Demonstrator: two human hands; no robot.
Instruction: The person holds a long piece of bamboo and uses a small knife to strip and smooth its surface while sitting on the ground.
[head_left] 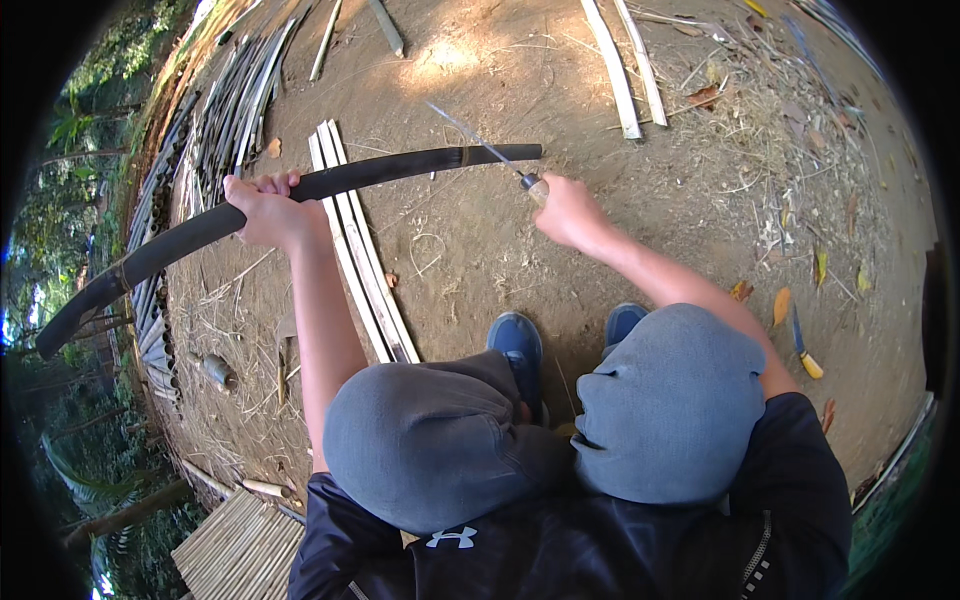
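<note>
My left hand (268,212) is wrapped around a long dark bamboo pole (390,168) near its middle. The pole runs from the far left, across in front of my knees, to a cut-looking end on the right. In my right hand (572,215) is a knife (529,182), gripped by its light wooden handle. Its thin blade slants away to the left and crosses the pole close to that right end. Whether the edge bites into the bamboo I cannot tell.
Pale split bamboo strips (372,270) lie beyond my left knee, with others (612,70) farther off. Many thin poles (225,110) are heaped at the left. A second knife (808,362) with a yellowish handle lies right. A slatted bamboo panel (235,550) is at lower left.
</note>
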